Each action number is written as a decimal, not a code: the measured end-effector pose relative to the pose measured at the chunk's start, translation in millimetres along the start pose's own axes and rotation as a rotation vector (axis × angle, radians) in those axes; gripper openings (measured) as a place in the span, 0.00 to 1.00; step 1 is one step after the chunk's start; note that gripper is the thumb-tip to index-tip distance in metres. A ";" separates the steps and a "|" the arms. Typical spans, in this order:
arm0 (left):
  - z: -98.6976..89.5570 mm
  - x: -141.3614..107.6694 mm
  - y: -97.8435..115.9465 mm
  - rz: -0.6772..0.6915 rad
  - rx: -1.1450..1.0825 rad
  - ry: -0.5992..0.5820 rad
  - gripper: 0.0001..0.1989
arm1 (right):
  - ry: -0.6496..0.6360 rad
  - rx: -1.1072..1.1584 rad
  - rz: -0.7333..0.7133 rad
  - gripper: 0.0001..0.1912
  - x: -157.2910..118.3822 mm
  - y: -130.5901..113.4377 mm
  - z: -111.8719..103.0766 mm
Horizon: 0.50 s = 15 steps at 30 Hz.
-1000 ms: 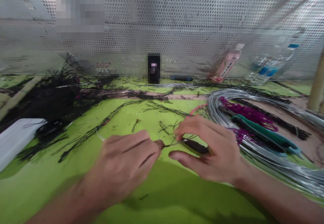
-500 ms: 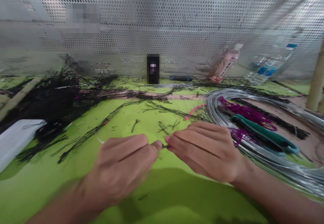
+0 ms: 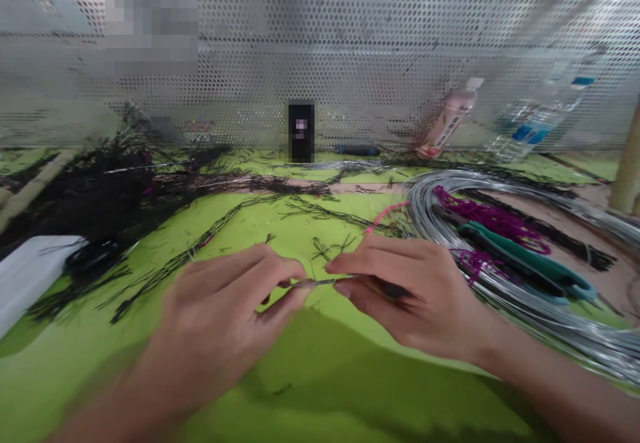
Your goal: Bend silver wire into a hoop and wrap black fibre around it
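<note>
A thin dark strand (image 3: 326, 281) runs level between my two hands, just above the green work surface (image 3: 300, 363). My left hand (image 3: 225, 309) pinches one end between thumb and forefinger. The other end is pinched by my right hand (image 3: 415, 289), and something dark shows in its palm, too blurred to name. Only a short length of the strand is visible between the fingertips. Beyond my fingers lie small black strand scraps (image 3: 323, 249) and a pink strip (image 3: 387, 215).
At right a coil of silvery wire (image 3: 425, 209) surrounds purple cord (image 3: 500, 219) and green-handled pliers (image 3: 525, 259). Black strand bundles (image 3: 100, 189) and a white box (image 3: 37, 273) are on the left. A pink bottle (image 3: 450, 119) and a clear bottle (image 3: 540, 123) lean against the perforated metal panel (image 3: 350, 43).
Both hands have opened up a little from their tighter pinch, thumbs and forefingers showing more. The left hand has shifted slightly left, and more of the strand shows between them.
</note>
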<state>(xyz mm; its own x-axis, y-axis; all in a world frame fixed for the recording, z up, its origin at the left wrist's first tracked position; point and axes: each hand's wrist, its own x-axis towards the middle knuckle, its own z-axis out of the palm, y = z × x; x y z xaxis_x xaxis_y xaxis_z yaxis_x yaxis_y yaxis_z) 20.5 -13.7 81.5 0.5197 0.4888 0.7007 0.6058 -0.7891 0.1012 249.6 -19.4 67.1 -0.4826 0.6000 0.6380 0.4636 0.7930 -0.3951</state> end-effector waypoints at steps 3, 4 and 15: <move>-1.5 -0.4 -2.1 0.023 0.025 -0.004 0.07 | 0.016 -0.083 -0.061 0.04 -0.5 -1.3 1.4; -1.6 -0.6 -2.0 0.028 0.027 -0.007 0.07 | 0.034 -0.123 -0.092 0.03 -0.7 -1.9 2.1; -2.7 -2.5 5.6 0.032 0.034 -0.061 0.04 | 0.185 -0.262 -0.226 0.06 -4.0 -5.9 9.1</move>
<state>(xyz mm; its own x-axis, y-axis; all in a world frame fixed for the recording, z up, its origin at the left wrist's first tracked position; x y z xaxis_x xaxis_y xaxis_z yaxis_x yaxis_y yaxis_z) 20.9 -20.4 82.3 0.5738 0.4862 0.6591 0.6083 -0.7918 0.0545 242.0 -25.5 60.8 -0.4629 0.3655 0.8075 0.5464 0.8350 -0.0647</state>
